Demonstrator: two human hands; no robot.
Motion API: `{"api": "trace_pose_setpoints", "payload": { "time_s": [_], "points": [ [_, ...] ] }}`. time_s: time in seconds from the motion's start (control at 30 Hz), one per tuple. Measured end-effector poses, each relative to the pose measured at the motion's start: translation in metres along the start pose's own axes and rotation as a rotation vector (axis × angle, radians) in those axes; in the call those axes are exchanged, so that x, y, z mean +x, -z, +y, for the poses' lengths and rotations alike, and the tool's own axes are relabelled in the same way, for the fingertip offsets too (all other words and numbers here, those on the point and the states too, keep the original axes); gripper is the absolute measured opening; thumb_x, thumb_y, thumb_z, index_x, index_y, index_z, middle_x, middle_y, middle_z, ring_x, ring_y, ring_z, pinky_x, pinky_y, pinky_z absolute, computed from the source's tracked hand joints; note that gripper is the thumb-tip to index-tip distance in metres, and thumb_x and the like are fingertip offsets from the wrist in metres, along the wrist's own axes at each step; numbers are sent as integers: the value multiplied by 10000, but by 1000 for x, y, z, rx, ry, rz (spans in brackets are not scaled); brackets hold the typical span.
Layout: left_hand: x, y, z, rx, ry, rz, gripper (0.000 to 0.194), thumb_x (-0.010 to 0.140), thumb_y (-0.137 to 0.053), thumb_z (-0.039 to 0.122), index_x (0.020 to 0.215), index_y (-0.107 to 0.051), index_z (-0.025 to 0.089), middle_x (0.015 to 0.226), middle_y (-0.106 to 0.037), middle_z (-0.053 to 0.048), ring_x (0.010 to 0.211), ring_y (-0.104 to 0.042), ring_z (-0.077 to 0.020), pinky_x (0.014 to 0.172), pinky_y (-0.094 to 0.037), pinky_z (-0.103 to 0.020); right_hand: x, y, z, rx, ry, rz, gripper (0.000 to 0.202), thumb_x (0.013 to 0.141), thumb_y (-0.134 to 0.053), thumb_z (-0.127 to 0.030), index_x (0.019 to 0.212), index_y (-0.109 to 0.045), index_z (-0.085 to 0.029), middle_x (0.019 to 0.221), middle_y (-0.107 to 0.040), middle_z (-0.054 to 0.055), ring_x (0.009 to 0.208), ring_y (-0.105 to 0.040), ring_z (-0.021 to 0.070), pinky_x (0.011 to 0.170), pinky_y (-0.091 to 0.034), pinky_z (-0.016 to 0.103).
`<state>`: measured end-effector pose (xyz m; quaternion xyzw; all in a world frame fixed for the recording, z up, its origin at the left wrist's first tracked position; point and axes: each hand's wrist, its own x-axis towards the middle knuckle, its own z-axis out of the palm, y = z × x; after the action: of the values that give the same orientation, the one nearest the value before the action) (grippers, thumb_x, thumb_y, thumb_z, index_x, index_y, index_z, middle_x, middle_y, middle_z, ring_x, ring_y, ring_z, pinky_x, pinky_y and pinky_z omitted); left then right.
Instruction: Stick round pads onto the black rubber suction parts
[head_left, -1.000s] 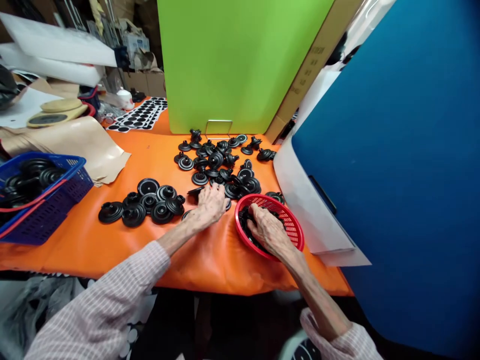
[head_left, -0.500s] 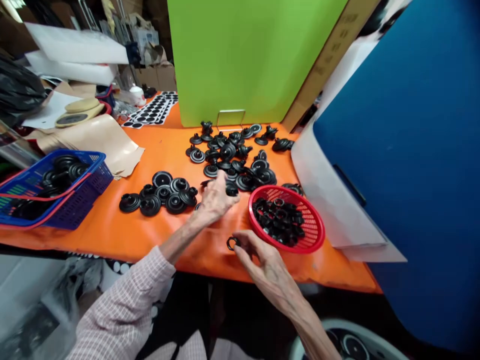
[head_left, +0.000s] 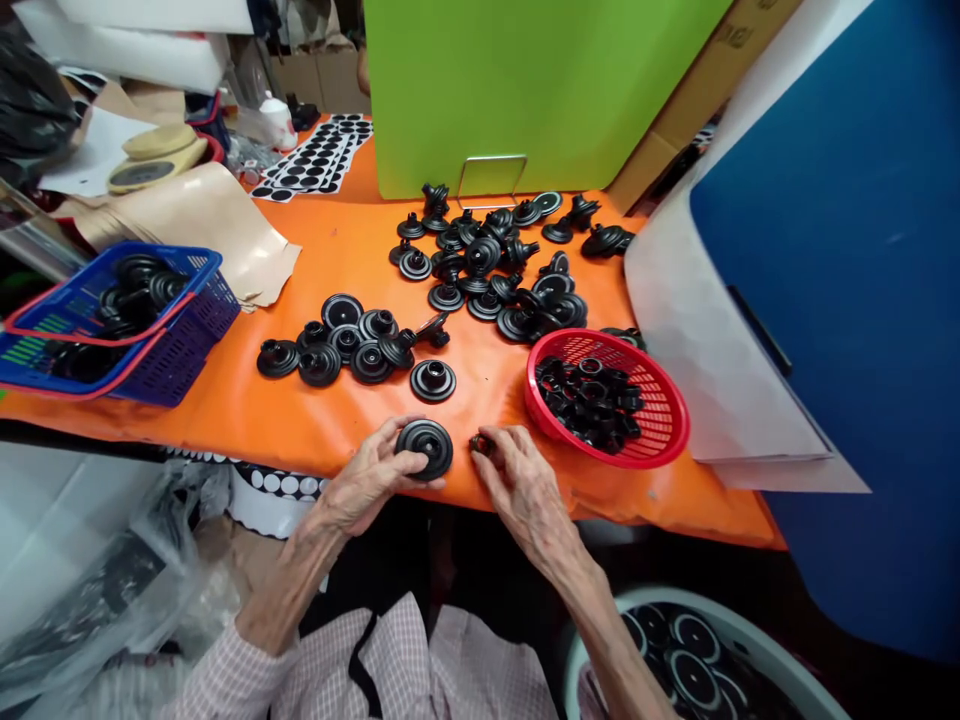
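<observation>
My left hand (head_left: pixel 364 478) grips a black stepped disc (head_left: pixel 435 440) by its edge, thumb on its face, just above the table's front edge. A little to the right, my right hand (head_left: pixel 526 492) pinches a small black ring (head_left: pixel 478 443) between thumb and fingertips. The disc and the ring are apart. Beyond my left hand a single black disc with a raised hub (head_left: pixel 433 381) lies on the table, beside a cluster of similar discs (head_left: pixel 345 342). A red basket (head_left: pixel 670 452) holding many small black rings stands right of my right hand.
A larger pile of black discs (head_left: pixel 484 257) lies on the orange table (head_left: pixel 247 425) before a green board (head_left: pixel 525 90). At left stands a blue basket (head_left: pixel 176 372) of black parts. A blue panel (head_left: pixel 840 300) bounds the right. Below it sits a pale tub (head_left: pixel 574 675) of discs.
My left hand has come back from the disc pile toward me and now holds a disc. My right hand still holds the ring, now level with the left. The view has tilted down.
</observation>
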<state>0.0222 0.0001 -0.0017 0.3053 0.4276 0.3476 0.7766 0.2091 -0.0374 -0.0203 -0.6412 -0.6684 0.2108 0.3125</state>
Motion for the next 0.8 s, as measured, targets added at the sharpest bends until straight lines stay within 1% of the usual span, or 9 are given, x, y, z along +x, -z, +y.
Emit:
{"api": "trace_pose_setpoints", "payload": {
  "time_s": [0.1,0.23,0.33,0.4,0.47,0.57,0.67,0.73,0.8],
  "points": [
    [0,-8,-4,-4,-31,8,482,717,-704,210,1163,-526,168,1139,-597,-90,1043,-588,-234,840,-564,-420,-3,3,-16,112,34,63,186,912,-508,-259,1080,-564,-199,870,-597,50,716,-596,157,683,-534,296],
    [2,-16,-7,25,-80,42,527,704,-695,239,1201,-533,170,1158,-607,-90,1100,-569,-254,876,-535,-376,-7,3,-33,176,88,125,192,908,-540,-246,1094,-559,-204,898,-607,44,722,-598,142,694,-541,289],
    [4,-19,-11,52,-120,52,498,718,-672,247,1197,-560,172,1195,-604,-85,1137,-551,-257,887,-521,-343,-8,-4,-36,171,90,144,196,907,-538,-224,1100,-563,-199,926,-611,52,717,-600,141,704,-551,299],
    [5,-21,-13,49,-129,38,484,745,-655,272,1209,-555,173,1214,-599,-86,1148,-547,-262,893,-519,-350,-9,-8,-34,155,90,162,214,909,-531,-212,1120,-565,-201,952,-612,61,751,-613,153,722,-559,309],
    [6,-22,-15,58,-139,28,490,767,-661,304,1223,-540,171,1208,-602,-85,1153,-547,-255,932,-500,-358,-12,-12,-32,128,99,179,240,915,-511,-202,1149,-567,-202,987,-605,76,804,-628,167,734,-564,312],
    [6,-22,-16,55,-160,26,544,743,-722,297,1230,-519,166,1195,-608,-79,1171,-540,-233,1007,-451,-348,-16,-12,-30,139,99,166,296,922,-492,-221,1208,-562,-202,1058,-581,99,886,-631,180,764,-562,319],
    [4,-23,-14,-25,-131,-3,607,735,-741,270,1271,-467,187,1239,-593,-93,1161,-562,-248,969,-488,-384,-16,-9,-30,249,-55,160,367,927,-487,-316,1277,-523,-212,1128,-573,103,951,-620,190,832,-548,362],
    [3,-23,-12,-45,-125,-43,562,758,-724,272,1253,-473,184,1249,-594,-107,1144,-580,-257,928,-517,-391,-13,-7,-30,369,-213,120,419,911,-503,-411,1276,-519,-205,1151,-589,105,984,-618,204,875,-531,396],
    [2,-22,-11,-9,-153,-77,474,778,-708,270,1195,-512,163,1219,-618,-110,1134,-591,-248,927,-518,-365,-9,-7,-30,530,-314,29,445,878,-538,-477,1228,-546,-202,1140,-621,97,1000,-622,216,903,-514,410]
  ]
}}
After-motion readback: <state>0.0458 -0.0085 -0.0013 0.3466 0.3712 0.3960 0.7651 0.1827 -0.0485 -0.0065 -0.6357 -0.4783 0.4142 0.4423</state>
